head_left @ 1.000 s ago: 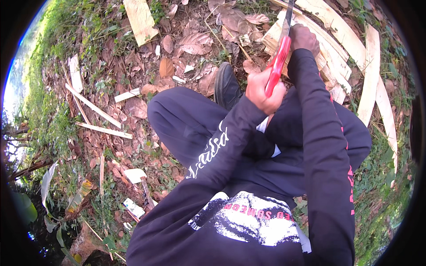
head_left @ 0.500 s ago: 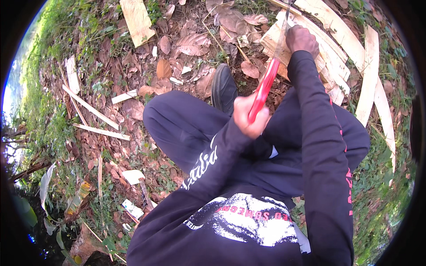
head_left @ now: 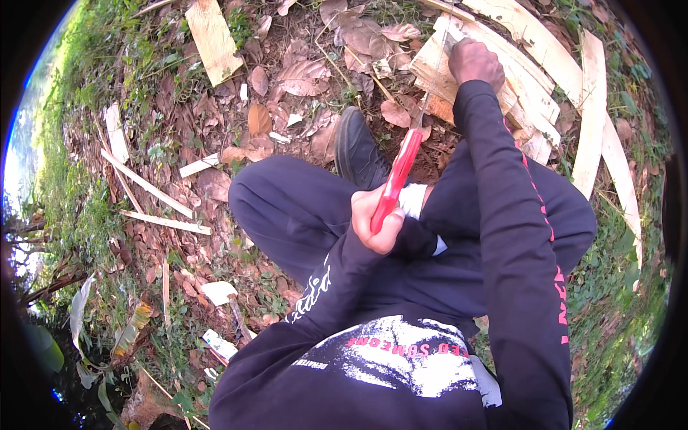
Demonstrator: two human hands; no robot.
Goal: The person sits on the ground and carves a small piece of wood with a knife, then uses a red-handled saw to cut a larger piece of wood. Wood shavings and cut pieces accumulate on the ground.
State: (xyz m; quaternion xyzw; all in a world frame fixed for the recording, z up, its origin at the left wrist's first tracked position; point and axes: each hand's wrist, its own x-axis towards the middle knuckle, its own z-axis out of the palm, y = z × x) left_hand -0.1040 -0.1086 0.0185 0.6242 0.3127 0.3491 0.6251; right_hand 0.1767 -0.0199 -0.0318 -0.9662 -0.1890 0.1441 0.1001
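My left hand (head_left: 376, 221) is closed round the red handle of a handsaw (head_left: 403, 172), in front of my lap. Its thin blade, seen almost edge-on, runs up and away to a stack of pale wooden boards (head_left: 430, 61); the teeth cannot be made out. My right hand (head_left: 476, 63) is closed on the top board of the stack, just right of the blade, with the arm stretched forward. Its fingertips are partly hidden by the back of the hand.
My crossed legs (head_left: 294, 190) and dark shoe (head_left: 355, 147) lie just below the boards. Long curved wooden strips (head_left: 591, 115) lie at the right. A flat wooden piece (head_left: 213, 43) and thin offcuts (head_left: 147, 183) lie among dry leaves and grass at the left.
My left hand has drawn the saw back toward my body and to the left. The right hand stays on the boards, which show slightly farther left in the picture.
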